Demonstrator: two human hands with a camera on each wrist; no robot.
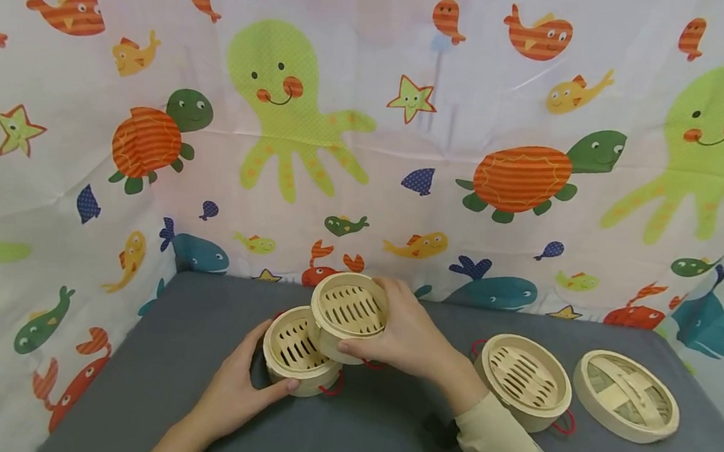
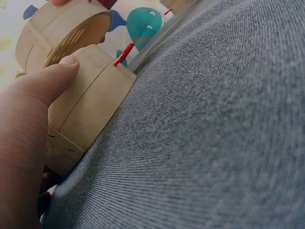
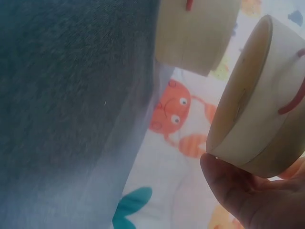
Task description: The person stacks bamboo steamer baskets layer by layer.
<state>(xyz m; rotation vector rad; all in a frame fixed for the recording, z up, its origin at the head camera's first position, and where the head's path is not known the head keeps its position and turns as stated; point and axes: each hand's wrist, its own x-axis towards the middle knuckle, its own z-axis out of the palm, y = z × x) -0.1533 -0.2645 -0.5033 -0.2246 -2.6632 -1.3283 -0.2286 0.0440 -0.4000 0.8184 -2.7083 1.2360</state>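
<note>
Two round bamboo steamer baskets are between the hands. The left hand [image 1: 227, 397] grips the lower basket [image 1: 295, 346], which stands on the cloth; in the left wrist view its thumb lies on that basket's wall [image 2: 90, 100]. Held up by the right hand [image 1: 407, 330], a second basket [image 1: 348, 311] overlaps the lower one's right side in the head view and is tilted. The right wrist view shows this raised basket [image 3: 271, 119] pinched by the fingers, above and apart from the lower basket [image 3: 195, 38]. Both baskets have slatted bottoms and red cord loops.
On the grey cloth [image 1: 179, 325] to the right stands a third slatted basket [image 1: 523, 384] with red loops. Beside it lies a woven bamboo lid [image 1: 628, 396] with a strap handle. A sea-animal patterned curtain [image 1: 369, 148] rises behind and at the sides.
</note>
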